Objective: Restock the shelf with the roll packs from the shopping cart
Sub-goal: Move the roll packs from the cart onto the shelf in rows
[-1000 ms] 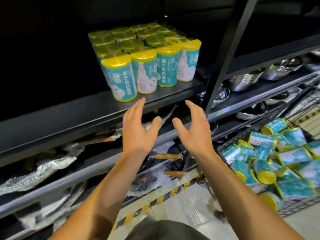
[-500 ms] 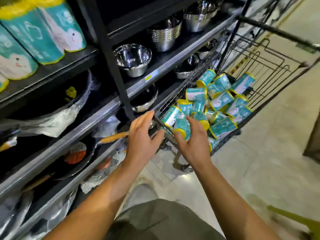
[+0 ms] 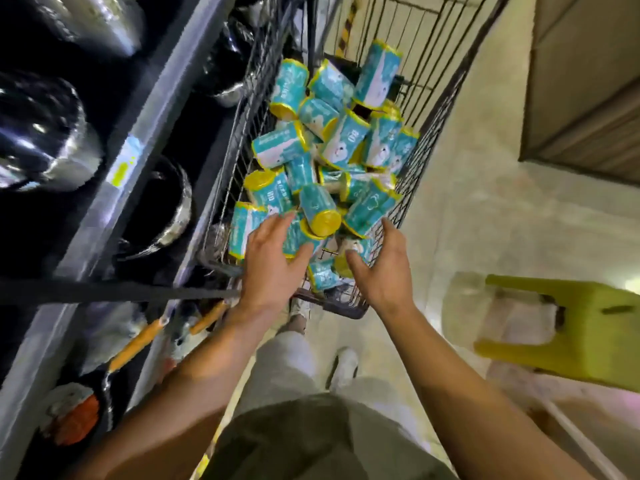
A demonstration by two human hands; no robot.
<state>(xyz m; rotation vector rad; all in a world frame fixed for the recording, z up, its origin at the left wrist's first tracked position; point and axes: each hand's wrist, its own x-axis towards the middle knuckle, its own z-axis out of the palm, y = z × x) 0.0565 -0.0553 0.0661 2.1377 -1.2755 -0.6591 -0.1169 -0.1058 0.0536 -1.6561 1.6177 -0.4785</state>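
Both hands are spread and holding nothing right now: left hand [image 3: 273, 258] has its fingers resting on the nearest roll packs [image 3: 311, 188], right hand [image 3: 381, 268] hovers at the wire edge of the shopping cart [image 3: 433, 109]. The packs are all still in the cart, dumped in a loose heap. My worry is grabbing one low down could make the others slide or tumble. They're teal wrapped cylinders with yellow ends, look soft and squishy
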